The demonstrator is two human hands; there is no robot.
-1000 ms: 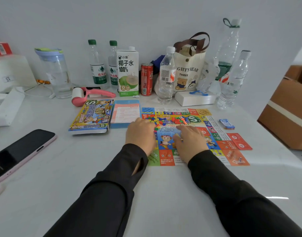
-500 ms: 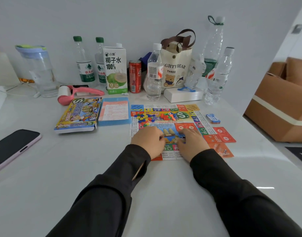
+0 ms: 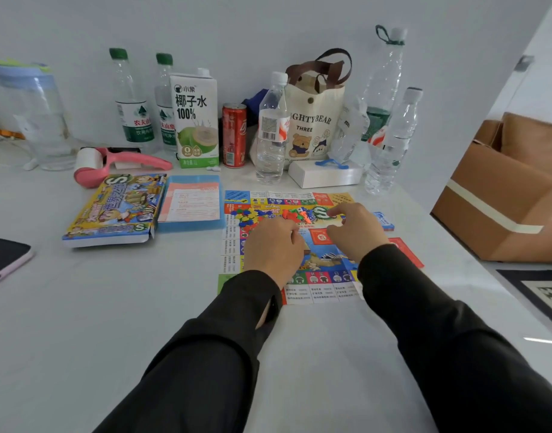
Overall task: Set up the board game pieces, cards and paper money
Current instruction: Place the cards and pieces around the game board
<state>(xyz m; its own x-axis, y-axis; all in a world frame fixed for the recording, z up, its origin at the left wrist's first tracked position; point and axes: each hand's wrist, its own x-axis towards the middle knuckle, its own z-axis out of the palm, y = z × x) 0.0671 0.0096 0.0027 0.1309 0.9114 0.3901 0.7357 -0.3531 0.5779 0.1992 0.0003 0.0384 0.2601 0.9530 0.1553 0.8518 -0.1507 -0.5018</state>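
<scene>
The colourful paper game board [image 3: 231, 245] lies flat on the white table, right of centre. Small blue pieces [image 3: 245, 215] and orange pieces [image 3: 295, 215] sit in loose heaps on its far part. My left hand [image 3: 273, 248] rests on the board's middle with its fingers bent down onto the paper, and nothing shows in it. My right hand [image 3: 352, 229] is on the board's far right, its fingertips by the green S logo, holding nothing. Red cards [image 3: 407, 251] and a small blue card deck [image 3: 384, 222] lie just off the board's right edge.
The game box [image 3: 112, 207] and a blue tray with a printed sheet [image 3: 191, 204] lie left of the board. Bottles, a carton [image 3: 195, 120], a can, a tote bag and a white box [image 3: 326, 175] line the wall. A phone [image 3: 4, 257] is at far left, and a cardboard box [image 3: 499, 207] stands beyond the right edge.
Both hands have slid from the near part of the board toward its far side. The right hand went furthest, up to the S logo. The view has swung slightly.
</scene>
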